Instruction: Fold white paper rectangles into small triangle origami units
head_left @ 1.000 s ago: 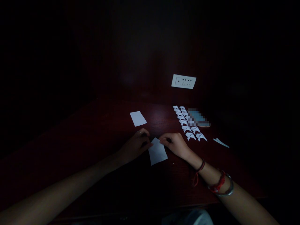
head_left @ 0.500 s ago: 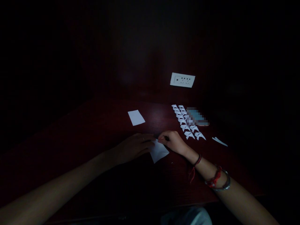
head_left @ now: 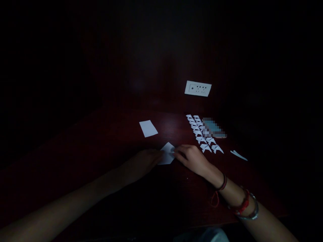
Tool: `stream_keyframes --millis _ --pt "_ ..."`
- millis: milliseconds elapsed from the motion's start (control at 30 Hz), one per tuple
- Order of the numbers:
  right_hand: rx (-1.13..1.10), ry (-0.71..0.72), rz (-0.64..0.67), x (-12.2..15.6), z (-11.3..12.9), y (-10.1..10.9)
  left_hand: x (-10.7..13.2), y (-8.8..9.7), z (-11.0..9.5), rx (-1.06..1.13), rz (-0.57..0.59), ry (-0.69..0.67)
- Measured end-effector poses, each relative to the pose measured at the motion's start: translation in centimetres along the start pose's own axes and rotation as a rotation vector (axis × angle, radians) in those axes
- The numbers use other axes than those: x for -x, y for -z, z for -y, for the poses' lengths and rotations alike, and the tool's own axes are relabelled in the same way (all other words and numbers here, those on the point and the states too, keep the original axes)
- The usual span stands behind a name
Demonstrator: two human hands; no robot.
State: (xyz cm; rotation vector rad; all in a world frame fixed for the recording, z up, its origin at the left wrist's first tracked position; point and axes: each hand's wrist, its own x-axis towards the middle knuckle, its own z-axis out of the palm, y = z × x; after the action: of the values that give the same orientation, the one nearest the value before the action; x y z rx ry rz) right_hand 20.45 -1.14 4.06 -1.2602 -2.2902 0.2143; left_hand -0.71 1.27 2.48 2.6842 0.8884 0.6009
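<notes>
A small sheet of white paper (head_left: 167, 158) lies on the dark red table between my hands, its far end coming to a point. Fingers of my left hand (head_left: 148, 158) close on the sheet's left edge; that hand is in deep shadow, so the fingertips are hard to make out. On the opposite edge, my right hand (head_left: 193, 158) pinches the paper between thumb and fingers. Red cords and a silvery bracelet (head_left: 254, 212) circle my right forearm. Behind the sheet, a second piece of white paper (head_left: 148, 128) lies flat.
Two rows of several folded white paper pieces (head_left: 201, 139) run along the right side. A phone-like object (head_left: 217, 130), partly blurred, lies beside them. Thin white strips (head_left: 238, 155) rest nearer the right. A wall socket (head_left: 198, 88) is above the table's back edge.
The sheet has been turned, so its point now faces away from me. My left hand has shifted slightly nearer and my right hand slightly right and nearer. The whole view has dipped a little.
</notes>
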Motion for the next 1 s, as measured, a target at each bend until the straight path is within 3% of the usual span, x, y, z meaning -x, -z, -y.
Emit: stream_keyframes --millis 100,333,533,700,867,1000 --pt "0.033 -0.038 0.068 0.1 0.0 -0.6 -0.4 -0.3 0.1 0.123 -0.066 0.091" --pt "-0.124 -0.146 -0.011 -0.4 -0.3 -1.4 -0.8 -1.7 1.3 0.040 -0.174 0.173" --pt "-0.406 -0.400 -0.114 -0.9 -0.3 -1.7 -0.6 -1.6 2.0 -0.040 -0.134 0.227" --pt "-0.803 -0.609 -0.131 -1.1 0.0 -1.6 -0.6 -1.2 1.8 -0.046 -0.098 0.211" --pt "-1.129 -0.710 -0.179 -1.0 0.9 -1.3 -0.6 -1.2 1.7 -0.047 -0.116 0.214" --pt "-1.204 -0.699 -0.165 -1.0 1.3 -1.4 -0.6 -1.5 1.4 -0.038 -0.158 0.207"
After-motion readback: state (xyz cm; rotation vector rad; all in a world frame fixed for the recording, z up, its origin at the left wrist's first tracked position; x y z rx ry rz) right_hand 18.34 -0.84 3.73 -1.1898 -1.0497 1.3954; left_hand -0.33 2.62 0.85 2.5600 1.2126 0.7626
